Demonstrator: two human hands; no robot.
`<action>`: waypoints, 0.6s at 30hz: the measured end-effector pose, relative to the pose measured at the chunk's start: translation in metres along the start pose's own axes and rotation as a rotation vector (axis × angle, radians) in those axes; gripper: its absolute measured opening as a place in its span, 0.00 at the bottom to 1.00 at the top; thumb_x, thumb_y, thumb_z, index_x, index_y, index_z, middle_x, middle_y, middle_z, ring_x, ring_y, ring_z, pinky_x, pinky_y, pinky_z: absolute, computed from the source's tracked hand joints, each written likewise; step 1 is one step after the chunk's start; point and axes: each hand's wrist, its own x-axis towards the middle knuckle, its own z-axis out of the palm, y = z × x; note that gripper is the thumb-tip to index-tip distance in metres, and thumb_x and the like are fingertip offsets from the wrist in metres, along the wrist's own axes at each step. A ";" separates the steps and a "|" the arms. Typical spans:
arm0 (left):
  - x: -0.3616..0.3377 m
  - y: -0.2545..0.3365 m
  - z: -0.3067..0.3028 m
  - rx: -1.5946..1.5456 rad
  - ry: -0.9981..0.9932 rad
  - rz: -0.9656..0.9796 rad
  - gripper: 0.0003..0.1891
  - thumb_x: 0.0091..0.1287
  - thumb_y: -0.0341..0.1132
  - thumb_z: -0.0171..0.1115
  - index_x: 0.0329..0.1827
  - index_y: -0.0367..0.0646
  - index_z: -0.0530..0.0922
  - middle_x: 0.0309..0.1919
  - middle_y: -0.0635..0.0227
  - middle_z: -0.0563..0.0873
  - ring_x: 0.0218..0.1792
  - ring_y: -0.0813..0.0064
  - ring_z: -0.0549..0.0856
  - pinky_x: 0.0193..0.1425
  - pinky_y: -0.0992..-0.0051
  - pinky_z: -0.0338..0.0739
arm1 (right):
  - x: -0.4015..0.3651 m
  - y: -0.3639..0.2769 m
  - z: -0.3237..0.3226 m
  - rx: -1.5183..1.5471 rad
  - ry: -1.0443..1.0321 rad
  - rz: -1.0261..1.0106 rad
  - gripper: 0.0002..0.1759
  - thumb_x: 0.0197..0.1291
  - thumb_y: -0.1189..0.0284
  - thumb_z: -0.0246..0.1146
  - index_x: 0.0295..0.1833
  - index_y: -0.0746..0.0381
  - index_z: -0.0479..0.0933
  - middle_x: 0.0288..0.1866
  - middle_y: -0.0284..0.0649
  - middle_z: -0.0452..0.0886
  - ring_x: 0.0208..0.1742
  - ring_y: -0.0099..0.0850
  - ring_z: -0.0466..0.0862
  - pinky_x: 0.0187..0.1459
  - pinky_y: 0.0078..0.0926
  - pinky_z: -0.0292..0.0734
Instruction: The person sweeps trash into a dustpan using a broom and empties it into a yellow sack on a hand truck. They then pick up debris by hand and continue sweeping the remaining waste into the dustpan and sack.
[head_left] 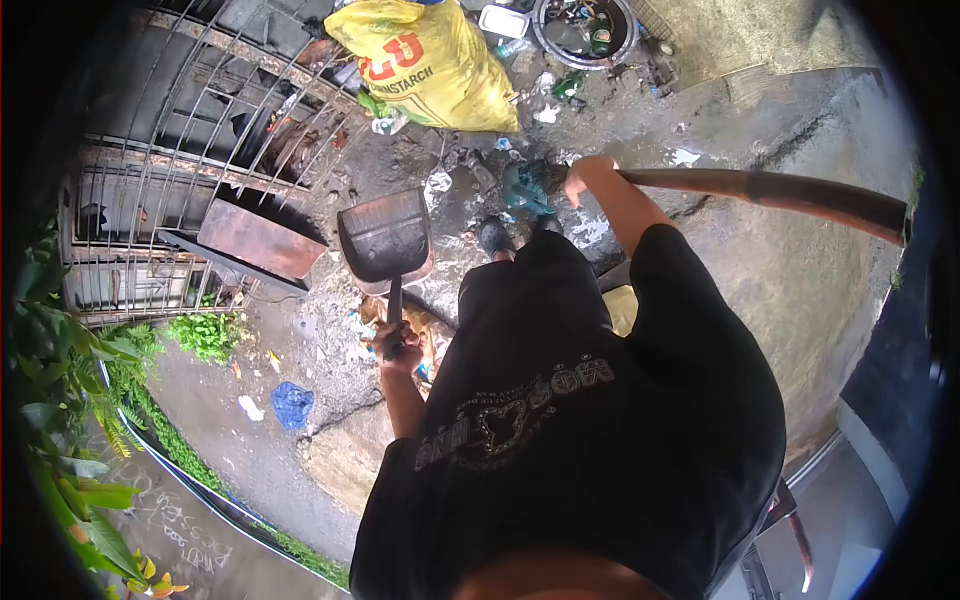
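Wet, littered grey concrete ground (600,130) across the centre of the frame. Left of centre, a dark, scuffed dustpan (385,238), open scoop toward the top, upright handle (395,300) toward the bottom. Left hand (398,350) closed around that handle, with crumpled brown and white scraps (432,335) near the fingers. Right of the dustpan, a teal item (530,188), blurred, on the ground just beside the right hand (588,178). Right grip with fingers bent downward; cannot tell how far open or whether fixed on the long brown pole (760,187) running from the wrist to the right edge. Farther out, a bulging yellow sack (440,80) with red lettering at the top, a round metal-rimmed basin (631,40) of litter to its right, a rusty metal grille (190,155) at upper left, and a crumpled blue plastic bag (292,405) at lower left.
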 end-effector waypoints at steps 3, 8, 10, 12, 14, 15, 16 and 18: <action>-0.010 -0.011 0.009 -0.002 0.067 0.030 0.09 0.53 0.36 0.55 0.30 0.38 0.75 0.16 0.67 0.76 0.17 0.70 0.76 0.38 0.61 0.75 | 0.012 -0.029 0.013 0.004 -0.025 0.010 0.34 0.37 0.51 0.67 0.54 0.49 0.74 0.55 0.37 0.74 0.56 0.41 0.74 0.54 0.50 0.65; -0.010 -0.023 0.016 0.023 0.140 0.140 0.09 0.51 0.35 0.55 0.29 0.38 0.75 0.14 0.68 0.74 0.15 0.70 0.74 0.35 0.61 0.76 | 0.006 -0.062 -0.013 -0.006 0.043 0.023 0.35 0.36 0.50 0.68 0.55 0.48 0.73 0.57 0.34 0.74 0.57 0.41 0.72 0.55 0.55 0.62; -0.012 -0.032 0.010 -0.005 0.154 0.162 0.10 0.49 0.36 0.56 0.29 0.38 0.74 0.14 0.69 0.74 0.15 0.71 0.74 0.33 0.60 0.76 | 0.002 -0.069 -0.006 -0.046 0.052 -0.007 0.35 0.35 0.49 0.68 0.55 0.47 0.73 0.57 0.33 0.74 0.58 0.40 0.72 0.54 0.57 0.62; -0.017 -0.037 0.012 -0.029 0.126 0.169 0.10 0.49 0.36 0.56 0.28 0.38 0.74 0.13 0.69 0.73 0.15 0.71 0.73 0.33 0.61 0.76 | 0.031 -0.077 0.011 -0.195 -0.009 -0.011 0.32 0.38 0.52 0.67 0.54 0.48 0.74 0.56 0.32 0.74 0.56 0.39 0.73 0.50 0.57 0.65; -0.017 -0.039 0.009 -0.067 0.150 0.152 0.11 0.48 0.37 0.55 0.27 0.38 0.74 0.14 0.68 0.74 0.14 0.69 0.73 0.33 0.60 0.75 | 0.022 -0.077 0.020 -0.194 0.088 -0.014 0.30 0.39 0.54 0.66 0.53 0.49 0.75 0.56 0.32 0.74 0.55 0.39 0.74 0.49 0.56 0.66; -0.016 -0.039 0.005 -0.067 0.144 0.158 0.11 0.48 0.37 0.55 0.27 0.38 0.74 0.14 0.68 0.74 0.14 0.69 0.73 0.33 0.60 0.75 | 0.016 -0.077 0.024 -0.189 0.177 -0.016 0.29 0.40 0.56 0.65 0.52 0.50 0.75 0.55 0.32 0.75 0.55 0.38 0.75 0.47 0.55 0.67; -0.016 -0.039 0.001 -0.081 0.101 0.144 0.11 0.49 0.38 0.55 0.28 0.39 0.75 0.14 0.66 0.76 0.16 0.69 0.76 0.35 0.59 0.75 | 0.007 -0.077 0.024 -0.186 0.223 -0.007 0.26 0.42 0.58 0.65 0.51 0.52 0.76 0.54 0.33 0.76 0.52 0.39 0.77 0.45 0.54 0.69; -0.013 -0.037 -0.006 -0.081 0.058 0.142 0.11 0.51 0.40 0.55 0.29 0.40 0.77 0.16 0.65 0.79 0.17 0.67 0.78 0.37 0.57 0.75 | 0.015 -0.076 0.030 -0.193 0.240 0.008 0.26 0.42 0.59 0.64 0.51 0.53 0.76 0.53 0.33 0.76 0.51 0.39 0.78 0.44 0.54 0.69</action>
